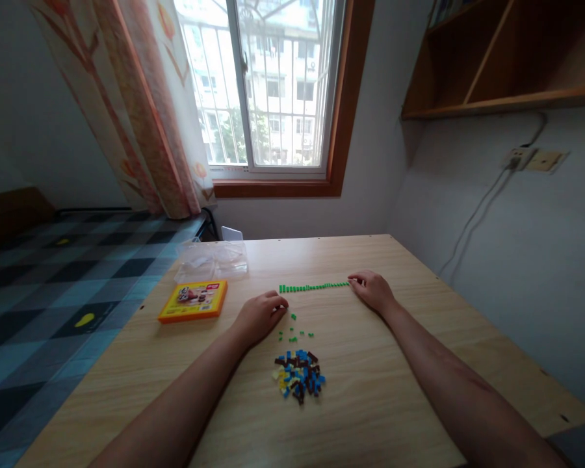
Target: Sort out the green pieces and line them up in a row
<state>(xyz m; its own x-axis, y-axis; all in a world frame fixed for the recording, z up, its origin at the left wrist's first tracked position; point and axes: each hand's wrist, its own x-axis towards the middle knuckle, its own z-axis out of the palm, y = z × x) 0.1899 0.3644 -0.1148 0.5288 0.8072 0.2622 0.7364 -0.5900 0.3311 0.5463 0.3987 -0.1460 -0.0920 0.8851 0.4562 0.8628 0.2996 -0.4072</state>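
Note:
A row of small green building bricks (312, 287) runs across the middle of the wooden table. At its right end is my right hand (372, 290), thumb and fingertips pinched at the last green brick. My left hand (262, 318) rests on the table just below the row's left end. Its fingers are curled in together, and whatever they may hold is hidden. Several loose green bricks (293, 339) lie scattered between the row and a pile of blue, brown and yellow bricks (299, 374) nearer to me.
To the left, a yellow and orange box (194, 301) lies flat on the table (370, 403). Behind it stands a clear plastic container (212, 261). A bed with a checked cover (102, 273) adjoins the left side, and a wall with a cable (478, 218) borders the right.

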